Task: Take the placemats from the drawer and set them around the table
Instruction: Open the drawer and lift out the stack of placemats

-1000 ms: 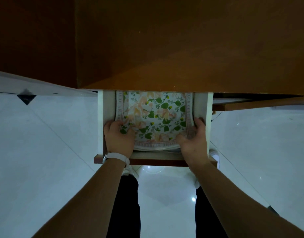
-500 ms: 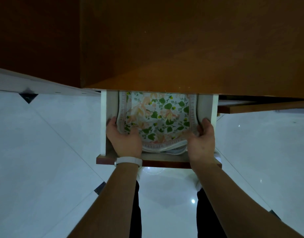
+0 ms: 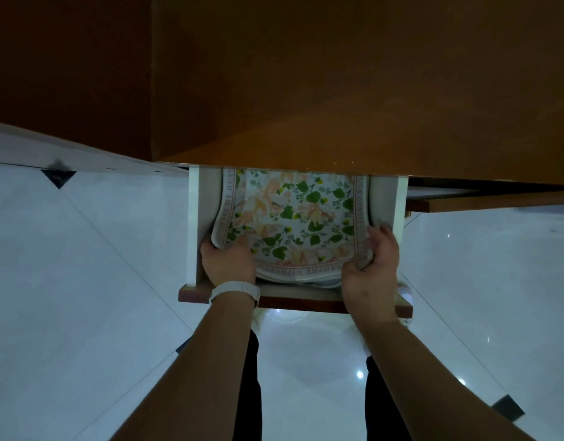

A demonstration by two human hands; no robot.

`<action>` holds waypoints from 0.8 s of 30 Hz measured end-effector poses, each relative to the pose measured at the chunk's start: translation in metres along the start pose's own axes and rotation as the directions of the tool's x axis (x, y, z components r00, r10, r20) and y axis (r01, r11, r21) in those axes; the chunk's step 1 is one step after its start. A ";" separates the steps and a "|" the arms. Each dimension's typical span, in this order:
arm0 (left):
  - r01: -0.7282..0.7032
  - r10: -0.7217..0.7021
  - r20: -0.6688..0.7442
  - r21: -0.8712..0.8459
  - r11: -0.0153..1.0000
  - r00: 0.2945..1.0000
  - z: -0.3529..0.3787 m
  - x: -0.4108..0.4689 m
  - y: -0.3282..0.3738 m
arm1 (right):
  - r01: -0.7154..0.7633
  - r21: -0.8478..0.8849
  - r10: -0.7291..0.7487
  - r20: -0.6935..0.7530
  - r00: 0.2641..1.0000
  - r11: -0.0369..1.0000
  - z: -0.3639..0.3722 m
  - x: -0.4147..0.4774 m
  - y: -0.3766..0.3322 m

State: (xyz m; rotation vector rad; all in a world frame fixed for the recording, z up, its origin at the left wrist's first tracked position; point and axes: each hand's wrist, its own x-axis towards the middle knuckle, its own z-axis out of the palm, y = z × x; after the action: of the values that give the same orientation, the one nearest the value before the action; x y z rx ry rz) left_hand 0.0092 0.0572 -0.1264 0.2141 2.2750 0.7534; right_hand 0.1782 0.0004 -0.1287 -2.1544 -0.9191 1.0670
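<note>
The left hand (image 3: 228,262) and right hand (image 3: 374,265) gripped the bowed placemats (image 3: 293,218), which might snag on the drawer (image 3: 193,224) walls.

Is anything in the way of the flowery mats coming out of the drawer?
Nothing sits between the hands and the placemats: the left hand and right hand grip the near corners. But their far end lies under the wooden tabletop, and their sides curl up against the drawer walls.
</note>
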 end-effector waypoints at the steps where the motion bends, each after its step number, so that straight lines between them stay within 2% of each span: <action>1: -0.012 0.012 0.027 0.007 1.000 1.000 -0.001 0.001 0.001 | -0.007 0.018 0.007 -0.010 1.000 1.000 0.001 -0.002 0.000; 7: -0.066 0.061 0.152 0.024 0.998 0.987 -0.011 0.003 -0.001 | -0.032 0.017 0.033 -0.039 0.999 0.999 0.002 -0.005 0.001; 12: -0.145 0.155 0.215 -0.061 0.988 0.964 -0.022 0.001 -0.004 | -0.132 0.019 0.131 0.055 0.990 0.991 -0.002 -0.006 0.003; 16: -0.168 0.198 0.203 -0.154 0.974 0.959 -0.027 -0.001 -0.005 | -0.193 -0.020 0.194 0.131 0.972 0.981 -0.001 -0.004 0.000; 18: -0.127 0.176 0.183 -0.249 0.960 0.967 -0.028 -0.001 -0.002 | -0.223 -0.020 0.223 0.177 0.959 0.975 0.000 0.000 -0.005; 20: -0.026 0.102 0.184 -0.374 0.927 0.978 -0.029 -0.001 0.002 | -0.239 0.010 0.231 0.220 0.948 0.971 -0.001 0.004 -0.008; 24: 0.104 0.028 0.238 -0.523 0.846 0.971 -0.028 -0.003 0.011 | -0.252 0.039 0.240 0.203 0.949 0.967 -0.002 0.007 -0.012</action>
State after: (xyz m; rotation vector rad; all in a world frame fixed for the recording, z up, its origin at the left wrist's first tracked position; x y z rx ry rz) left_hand -0.0087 0.0521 -0.1024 -0.0079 1.7567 1.2360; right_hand 0.1791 0.0123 -0.1223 -2.1786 -0.7000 1.4340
